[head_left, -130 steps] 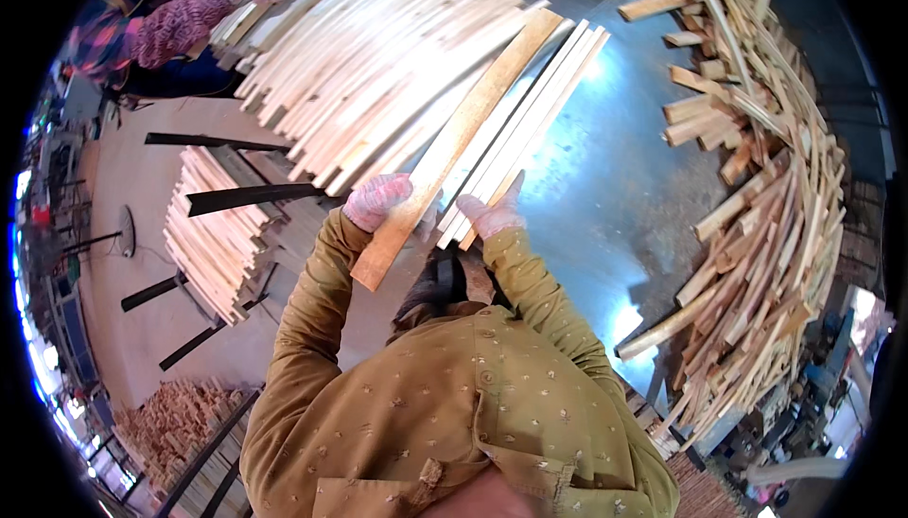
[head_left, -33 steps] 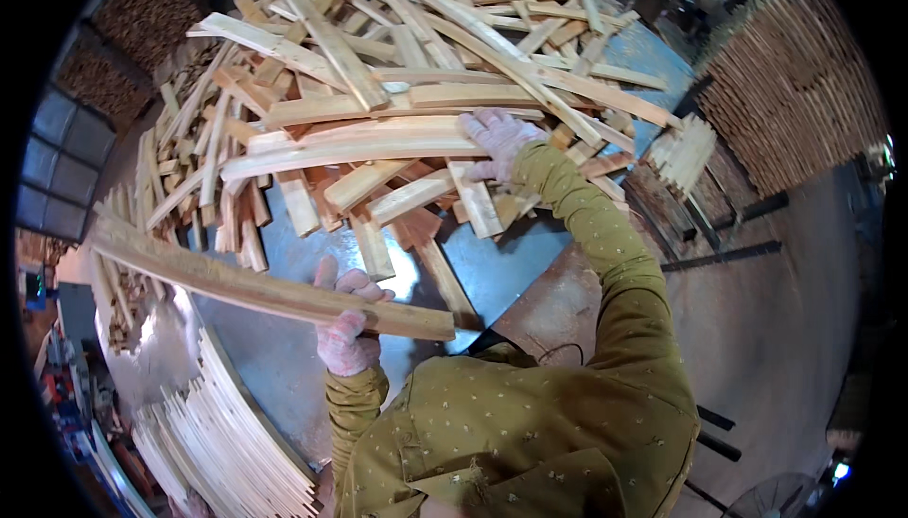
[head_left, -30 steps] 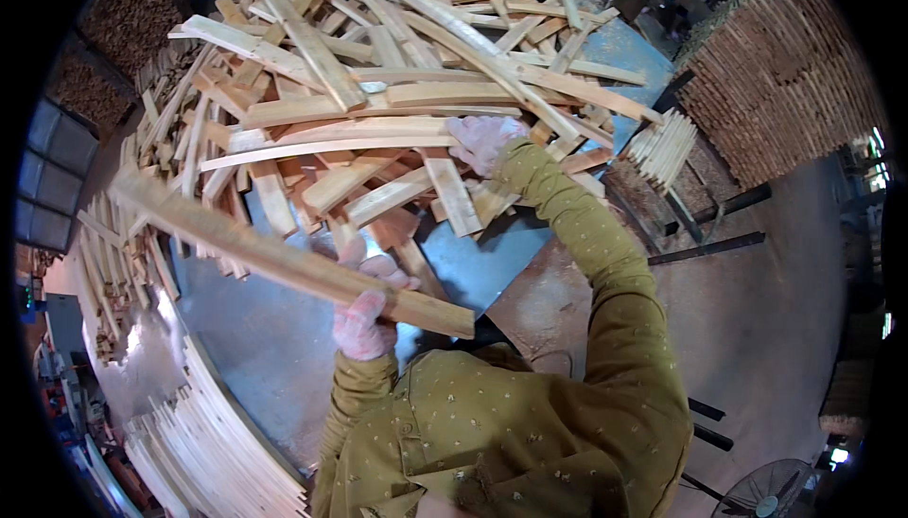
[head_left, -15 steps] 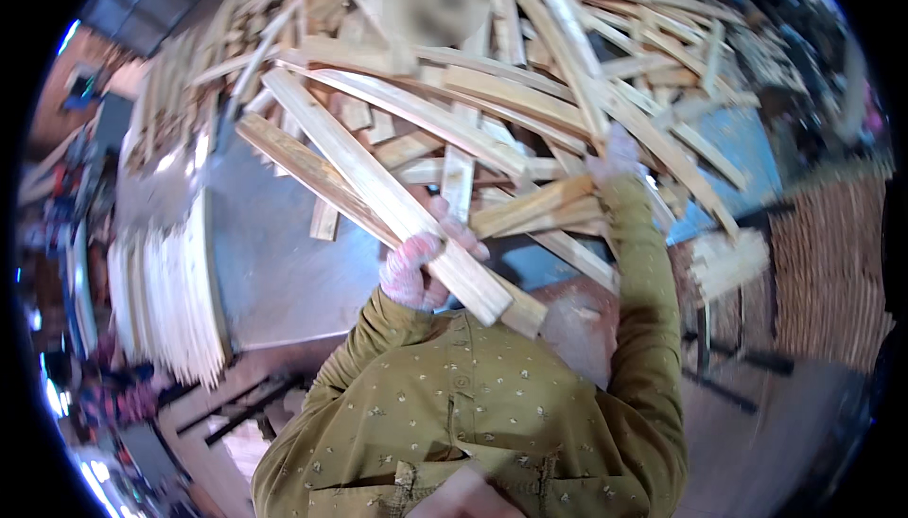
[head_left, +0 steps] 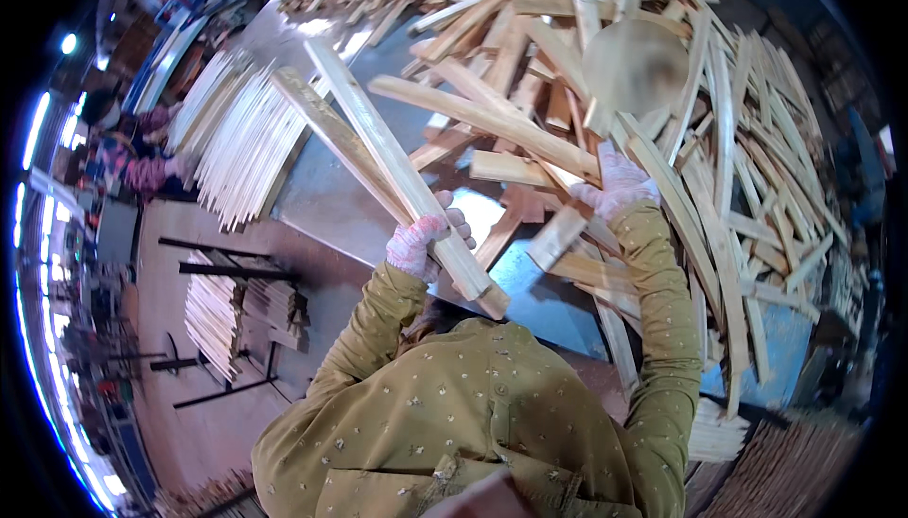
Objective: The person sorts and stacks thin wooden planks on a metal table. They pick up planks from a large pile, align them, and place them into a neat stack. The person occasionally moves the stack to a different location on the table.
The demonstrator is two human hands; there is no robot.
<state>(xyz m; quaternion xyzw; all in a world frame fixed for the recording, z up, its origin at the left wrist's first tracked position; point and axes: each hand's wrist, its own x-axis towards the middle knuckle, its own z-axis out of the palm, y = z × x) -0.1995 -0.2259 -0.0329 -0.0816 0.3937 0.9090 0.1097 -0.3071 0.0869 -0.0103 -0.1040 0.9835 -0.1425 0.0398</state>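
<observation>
The left hand (head_left: 421,242) has its grip clamped on two wooden strips (head_left: 386,157), held over the near edge of the tabletop (head_left: 331,196), long axis slanting from the chest toward the left end. The right hand (head_left: 619,185) touches the right end of a board (head_left: 482,121) pointing left and away; whether that grip closes on it, I cannot tell.

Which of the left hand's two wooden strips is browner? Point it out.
The left strip, judged at their far ends; the right strip is paler.
</observation>
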